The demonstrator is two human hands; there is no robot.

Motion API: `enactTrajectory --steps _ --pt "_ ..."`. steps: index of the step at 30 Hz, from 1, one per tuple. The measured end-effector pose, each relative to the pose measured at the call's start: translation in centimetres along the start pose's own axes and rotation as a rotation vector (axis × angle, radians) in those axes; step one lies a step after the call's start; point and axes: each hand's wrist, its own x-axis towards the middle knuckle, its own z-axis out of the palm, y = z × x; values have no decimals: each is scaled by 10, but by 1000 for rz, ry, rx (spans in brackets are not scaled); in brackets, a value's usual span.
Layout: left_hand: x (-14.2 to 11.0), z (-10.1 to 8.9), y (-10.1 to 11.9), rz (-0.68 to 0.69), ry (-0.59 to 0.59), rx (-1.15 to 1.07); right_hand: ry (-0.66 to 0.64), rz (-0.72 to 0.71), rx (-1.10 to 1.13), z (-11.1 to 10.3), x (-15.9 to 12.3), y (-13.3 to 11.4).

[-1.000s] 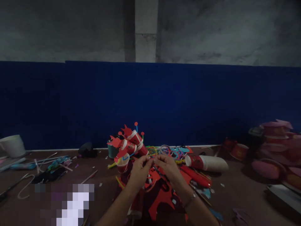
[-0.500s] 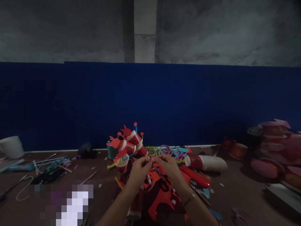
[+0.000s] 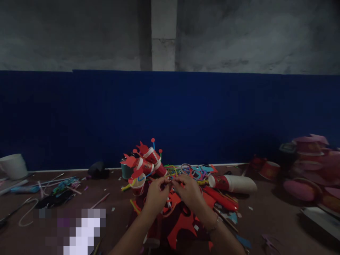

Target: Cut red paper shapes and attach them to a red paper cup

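My left hand (image 3: 158, 194) and my right hand (image 3: 188, 189) meet over the middle of the table, thumbs and fingertips pinched close together. Whatever lies between the fingertips is too small and dark to name. Beneath them are red paper offcuts (image 3: 183, 226) with curved cut edges, and the dark handle loop of a pair of scissors (image 3: 186, 211) shows below my right hand. Just left and beyond, several red-and-white paper cups (image 3: 145, 165) lean together, decorated with red paper shapes and thin stalks ending in red discs. One such cup (image 3: 138, 186) stands nearest my left hand.
To the right lie joined paper cups (image 3: 240, 184) and a shiny red object (image 3: 224, 200). Pink and red paper constructions (image 3: 309, 166) sit at far right. A white mug (image 3: 13, 166) stands at far left, near craft scraps (image 3: 63, 186). A blue panel (image 3: 170, 117) rises behind the table.
Both hands stay nearly in place, fingertips still together. My right hand has turned slightly and covers more of the scissors. The red bit seen between the fingers earlier is less visible.
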Motion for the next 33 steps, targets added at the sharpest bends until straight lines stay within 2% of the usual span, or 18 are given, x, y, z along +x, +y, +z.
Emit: enactTrajectory --steps 6,11,15,18,20,27,30,33 --pt "0 0 0 44 -20 64 -43 29 -46 -2 0 -4" --pt "-1 2 2 17 -35 -1 30 17 -71 4 1 8" --pt "2 1 -1 -43 -11 -79 110 89 -168 1 5 25" --pt "4 0 -5 -115 2 -148 40 156 -351 -5 8 36" --pt "5 -1 -8 -142 10 -191 8 138 -411 -7 8 38" --pt "6 1 -9 -205 5 -258 -11 -167 -147 -2 4 18" --pt "5 1 -8 -215 -10 -284 5 -153 -93 0 3 11" --pt "4 1 -8 -208 -3 -299 -14 -24 29 -1 4 9"
